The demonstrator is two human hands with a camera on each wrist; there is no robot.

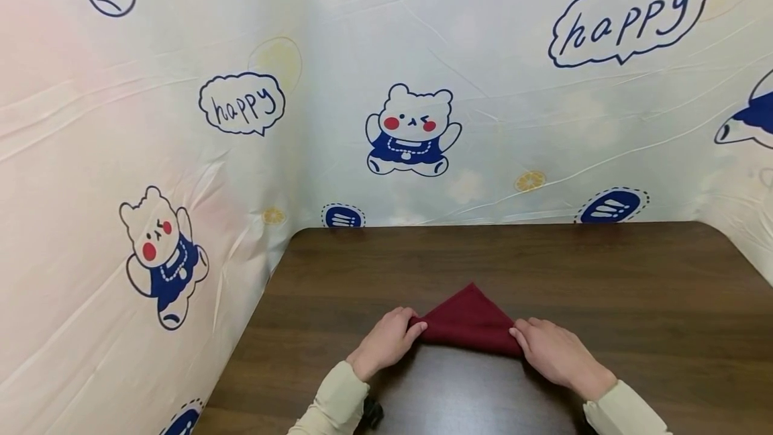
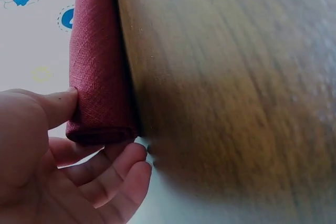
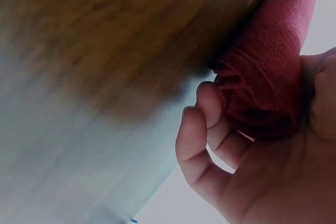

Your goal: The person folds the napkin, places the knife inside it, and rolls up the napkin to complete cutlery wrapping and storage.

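Note:
A dark red cloth (image 1: 471,321) lies on the brown table, its near edge rolled into a tube and its far part a flat triangle pointing away. My left hand (image 1: 392,337) grips the left end of the roll, thumb on top. In the left wrist view the thumb presses the side of the rolled cloth (image 2: 100,66), with the fingers curled at its layered end. At the right end, my right hand (image 1: 552,351) holds the roll with its thumb on the near side. The right wrist view shows fingers curled around the loosely layered end of the cloth (image 3: 268,77).
The wooden table (image 1: 362,274) has rounded far corners. A pale curtain (image 1: 338,39) printed with bears and "happy" bubbles hangs behind it and along the left. A small black object (image 1: 372,413) shows by the left sleeve.

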